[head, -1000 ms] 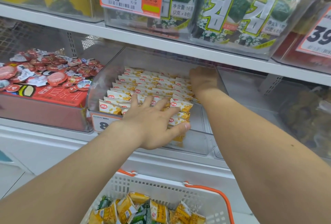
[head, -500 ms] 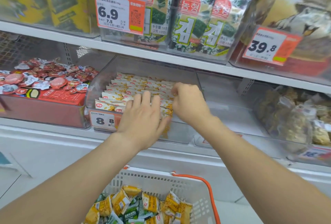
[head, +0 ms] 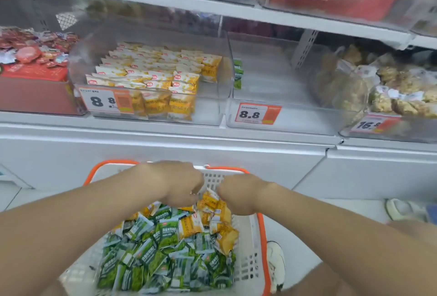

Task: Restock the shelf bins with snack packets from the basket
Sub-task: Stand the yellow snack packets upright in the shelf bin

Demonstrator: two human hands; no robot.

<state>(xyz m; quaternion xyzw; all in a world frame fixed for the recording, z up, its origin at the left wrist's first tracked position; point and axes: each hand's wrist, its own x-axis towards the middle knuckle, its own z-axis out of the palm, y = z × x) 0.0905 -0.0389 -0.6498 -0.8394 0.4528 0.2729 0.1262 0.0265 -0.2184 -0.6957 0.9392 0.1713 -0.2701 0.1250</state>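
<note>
Left hand: my left hand (head: 175,182) is down at the far end of the basket (head: 263,236), knuckles up and fingers curled onto the yellow packets (head: 208,203). I cannot tell whether it grips one.
Right hand: my right hand (head: 241,194) is just beside the left over the same packets. Its fingers are hidden under the palm, so its grip cannot be told.
Basket: white with an orange rim, low in front of the shelf (head: 165,135).
Yellow packets: heaped at the basket's far end, under both hands.
Green packets (head: 153,248): fill the near part of the basket.
Left bin (head: 210,113): clear, holds upright yellow rows (head: 153,71).
Right bin (head: 298,120): clear, with a few green ones (head: 238,73) against its left wall.
</note>
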